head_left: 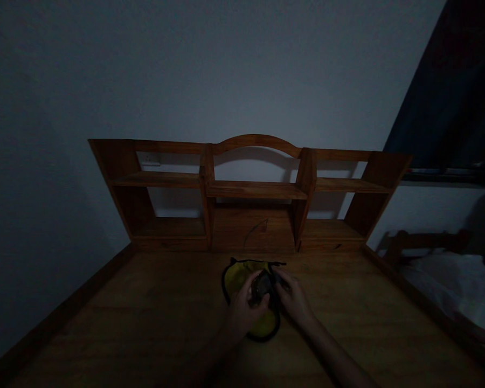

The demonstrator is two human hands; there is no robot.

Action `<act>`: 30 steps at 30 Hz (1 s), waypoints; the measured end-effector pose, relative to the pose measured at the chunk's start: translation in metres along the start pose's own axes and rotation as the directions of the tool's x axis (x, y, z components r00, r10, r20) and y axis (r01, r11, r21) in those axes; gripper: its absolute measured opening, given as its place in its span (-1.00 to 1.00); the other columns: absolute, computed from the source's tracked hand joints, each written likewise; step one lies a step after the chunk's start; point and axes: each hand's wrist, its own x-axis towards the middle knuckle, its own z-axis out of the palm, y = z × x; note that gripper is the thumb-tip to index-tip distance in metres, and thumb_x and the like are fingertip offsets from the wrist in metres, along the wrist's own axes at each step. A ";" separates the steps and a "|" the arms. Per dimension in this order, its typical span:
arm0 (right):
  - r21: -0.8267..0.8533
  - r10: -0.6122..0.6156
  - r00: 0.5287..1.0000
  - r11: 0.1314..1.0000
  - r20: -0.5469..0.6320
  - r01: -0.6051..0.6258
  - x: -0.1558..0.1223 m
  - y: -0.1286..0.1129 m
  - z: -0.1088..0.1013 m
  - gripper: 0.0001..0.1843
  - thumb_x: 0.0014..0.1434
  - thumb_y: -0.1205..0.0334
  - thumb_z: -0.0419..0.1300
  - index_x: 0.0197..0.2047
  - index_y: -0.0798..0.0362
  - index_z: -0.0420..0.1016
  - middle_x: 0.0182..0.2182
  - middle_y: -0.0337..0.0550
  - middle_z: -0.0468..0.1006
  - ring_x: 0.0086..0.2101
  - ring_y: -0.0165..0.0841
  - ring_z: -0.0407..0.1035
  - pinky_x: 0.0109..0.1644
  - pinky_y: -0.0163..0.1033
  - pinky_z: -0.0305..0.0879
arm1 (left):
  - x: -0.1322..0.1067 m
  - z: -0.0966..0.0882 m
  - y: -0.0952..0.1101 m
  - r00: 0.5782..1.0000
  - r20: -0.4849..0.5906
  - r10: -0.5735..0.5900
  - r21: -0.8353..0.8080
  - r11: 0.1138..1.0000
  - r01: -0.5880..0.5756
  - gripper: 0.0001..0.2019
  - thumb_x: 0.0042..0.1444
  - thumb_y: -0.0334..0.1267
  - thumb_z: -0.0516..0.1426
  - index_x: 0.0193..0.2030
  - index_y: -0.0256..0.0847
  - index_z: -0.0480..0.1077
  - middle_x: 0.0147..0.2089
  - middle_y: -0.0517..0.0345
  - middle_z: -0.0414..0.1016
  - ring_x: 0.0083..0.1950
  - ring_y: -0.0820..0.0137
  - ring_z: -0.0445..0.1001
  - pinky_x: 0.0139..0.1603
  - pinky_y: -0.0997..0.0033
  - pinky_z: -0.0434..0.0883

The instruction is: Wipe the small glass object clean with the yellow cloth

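A yellow pouch (234,276) with black edging lies on the wooden desk (165,307), a dark strip or cord running along its top. Over the pouch, my left hand (244,307) is closed round a small dark object (262,286), whose kind the dim light hides. My right hand (291,296) is beside it, at the pouch's right edge. Its fingers are drawn together at something dark, which I cannot make out. Both hands cover part of the pouch.
A wooden shelf unit (256,189) with several compartments stands along the back of the desk, against a pale wall (242,70). A wall socket (151,161) shows through its left side. At right are white bedding (461,285) and a dark curtain or window (452,97).
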 end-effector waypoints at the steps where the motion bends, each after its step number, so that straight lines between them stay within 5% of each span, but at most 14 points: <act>1: 0.010 0.011 1.000 1.000 -0.001 -0.011 -0.001 0.003 0.001 -0.58 0.12 0.37 0.04 0.06 -0.02 0.40 -0.01 -0.07 0.49 0.01 -0.22 0.35 0.13 -0.01 0.25 | 0.000 0.000 0.000 1.000 0.006 -0.008 0.002 1.000 0.008 -0.47 0.04 -0.20 0.13 0.18 -0.14 0.15 -0.05 0.06 0.48 -0.12 0.35 0.50 -0.11 0.39 0.48; 16: -0.110 -0.105 0.994 0.988 0.022 0.107 -0.012 0.018 0.004 -0.53 0.21 0.35 -0.05 0.18 -0.05 0.25 0.11 -0.08 0.38 0.11 -0.25 0.25 0.20 0.00 0.18 | -0.002 0.000 0.001 0.997 0.058 -0.051 0.013 0.999 0.051 -0.43 0.07 -0.16 0.12 0.23 -0.15 0.11 -0.01 0.05 0.47 -0.08 0.35 0.50 -0.08 0.40 0.46; 30: 0.144 0.101 0.995 0.985 -0.023 -0.097 -0.006 0.008 0.011 -0.60 0.19 0.29 0.01 0.10 -0.01 0.35 0.03 -0.09 0.46 0.04 -0.24 0.33 0.15 -0.06 0.22 | 0.000 -0.002 -0.002 0.998 0.057 -0.034 -0.053 0.998 0.037 -0.47 0.14 -0.10 0.06 0.24 -0.13 0.11 0.18 0.05 0.32 0.16 0.27 0.33 0.18 0.22 0.30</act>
